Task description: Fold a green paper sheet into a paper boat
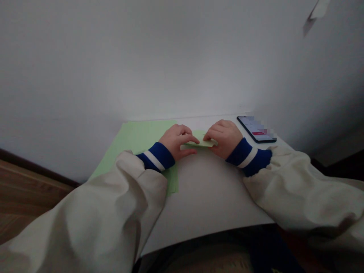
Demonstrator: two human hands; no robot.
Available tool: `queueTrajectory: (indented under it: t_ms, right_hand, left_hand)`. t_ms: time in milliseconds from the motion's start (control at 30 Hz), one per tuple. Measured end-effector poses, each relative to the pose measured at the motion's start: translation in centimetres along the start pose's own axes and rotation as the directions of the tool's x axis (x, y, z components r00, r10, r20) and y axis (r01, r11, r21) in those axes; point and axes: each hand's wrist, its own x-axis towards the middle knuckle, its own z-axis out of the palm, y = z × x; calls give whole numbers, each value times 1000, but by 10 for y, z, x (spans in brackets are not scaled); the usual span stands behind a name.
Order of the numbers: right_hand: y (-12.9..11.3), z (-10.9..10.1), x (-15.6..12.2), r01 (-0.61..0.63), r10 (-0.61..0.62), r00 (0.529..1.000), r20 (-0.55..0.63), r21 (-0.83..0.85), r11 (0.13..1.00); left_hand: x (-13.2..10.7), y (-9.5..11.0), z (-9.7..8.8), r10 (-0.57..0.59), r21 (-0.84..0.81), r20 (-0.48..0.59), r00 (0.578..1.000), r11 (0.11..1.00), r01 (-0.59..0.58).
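Observation:
A small folded piece of light green paper (202,141) lies on the white table (210,189) between both hands. My left hand (178,141) has its fingers curled and pressed onto the paper's left end. At the paper's right end, my right hand (224,137) pinches the edge with bent fingers. Both arms wear cream sleeves with blue cuffs striped in white.
A larger sheet of light green paper (136,140) lies flat on the table's left part, partly under my left arm. A phone (256,129) with a lit screen rests at the far right corner. A white wall stands right behind the table. Wooden floor (22,193) shows at left.

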Motion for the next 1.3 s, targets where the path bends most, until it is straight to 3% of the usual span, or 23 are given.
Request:
queueTrajectory:
  t_ms: [133,367,533,667,800,1067,1300]
  right_hand:
    - [-1,2,0,77,-77,997,-2,79,994]
    - [-2,3,0,114,-114,993,-5,117,986]
    - [-2,4,-1,24,-25,1000,10,155,988]
    - [1,8,-6,-136,116,986,119,171,976]
    - [0,7,-7,-116,92,974,206,106,988]
    - [-8,-5,3,73,-58,952,302,-40,996]
    - [-7,0,-4,-86,78,955,287,17,996]
  left_hand:
    - [0,0,1,44,57,30,999,997,-45]
    - [-1,7,0,8,143,107,994,989,-23]
    - [-3,9,-1,-95,201,89,992,977,75]
    - [-4,7,2,-208,218,91,974,958,184]
    - [-6,2,6,-273,210,106,956,946,246]
    - [-4,3,2,-57,259,182,982,966,8]
    - [-3,0,3,-77,294,265,961,956,-5]
